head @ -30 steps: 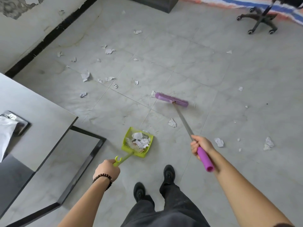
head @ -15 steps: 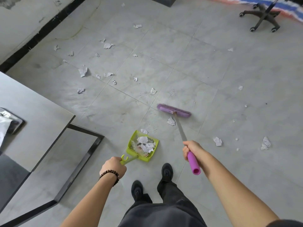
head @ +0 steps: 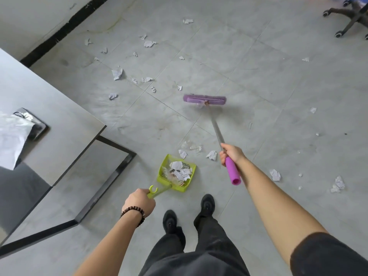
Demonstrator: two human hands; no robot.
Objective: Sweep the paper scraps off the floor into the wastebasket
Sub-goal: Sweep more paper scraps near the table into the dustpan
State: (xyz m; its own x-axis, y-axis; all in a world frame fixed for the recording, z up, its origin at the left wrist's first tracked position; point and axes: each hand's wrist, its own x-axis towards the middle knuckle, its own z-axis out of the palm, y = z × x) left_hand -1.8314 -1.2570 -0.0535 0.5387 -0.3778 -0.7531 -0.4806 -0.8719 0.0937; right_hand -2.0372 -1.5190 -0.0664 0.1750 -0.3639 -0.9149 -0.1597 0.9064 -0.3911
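Listing, left to right: grey bench [head: 49,100] at left edge, bearing white sheet [head: 10,140]. Left hand [head: 139,202], beaded bracelet at wrist, clamped on handle of green dustpan [head: 176,173]; dustpan on floor [head: 258,86], loaded with paper scraps [head: 180,170]. 2 loose scraps just beyond its lip, more scattered farther off. Right hand [head: 232,153] clenched on purple-gripped broom [head: 205,99], head well ahead of dustpan. Chair base [head: 350,20] top right.
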